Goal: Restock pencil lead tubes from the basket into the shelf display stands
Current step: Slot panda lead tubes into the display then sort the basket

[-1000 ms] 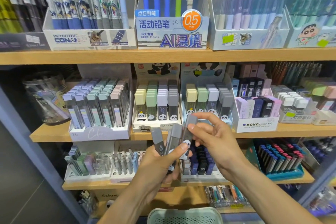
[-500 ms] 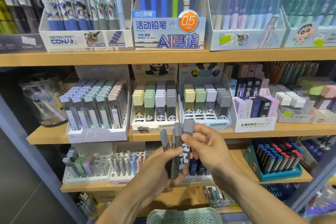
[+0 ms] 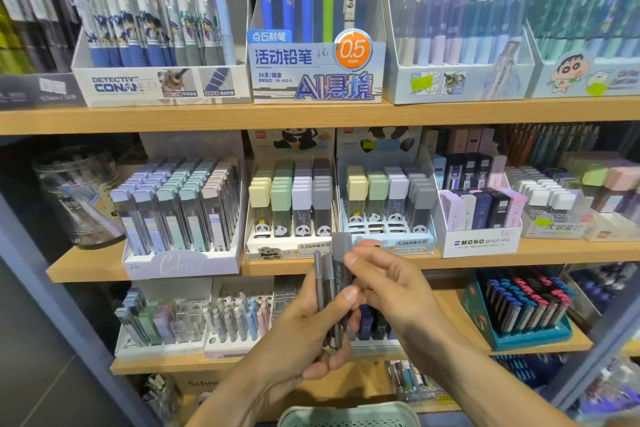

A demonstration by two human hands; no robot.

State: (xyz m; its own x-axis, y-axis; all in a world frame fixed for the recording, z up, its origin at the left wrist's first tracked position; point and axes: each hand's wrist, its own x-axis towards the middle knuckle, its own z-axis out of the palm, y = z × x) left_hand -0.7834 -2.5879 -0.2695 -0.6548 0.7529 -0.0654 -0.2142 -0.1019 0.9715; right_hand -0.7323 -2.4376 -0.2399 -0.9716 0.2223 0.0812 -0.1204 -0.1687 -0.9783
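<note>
The left hand [image 3: 304, 329] grips a small bundle of grey-capped lead tubes [image 3: 327, 291], fingers curled round their lower halves and thumb pressed across the front. The tubes stand nearly upright, long axis vertical, caps uppermost. The right hand [image 3: 391, 291] comes in from the right and pinches the rightmost tube [image 3: 343, 253] near its cap between thumb and forefinger; that tube rides higher than the other two, as though being drawn up out of the bundle.

The relation that matters is straight up and slightly back from the pinched cap. There sit two panda-printed display stands side by side on the middle shelf: the white panda stand [image 3: 287, 250] to the left and the blue panda stand [image 3: 388, 243] to the right. Each has a grey column at its right end, and each shows open slots along its front row. The tubes' caps are just below the stands' front edges, about where the two stands meet, so either grey column is near. The right hand, already holding the raised tube, is the nearer one to the blue stand's grey column [image 3: 420, 204]. My judgement is that the tube needs only a lift and a forward reach, kept upright, to drop base-first into a slot.

The pale green basket [image 3: 346, 418] sits at the bottom edge of the view, below both forearms
</note>
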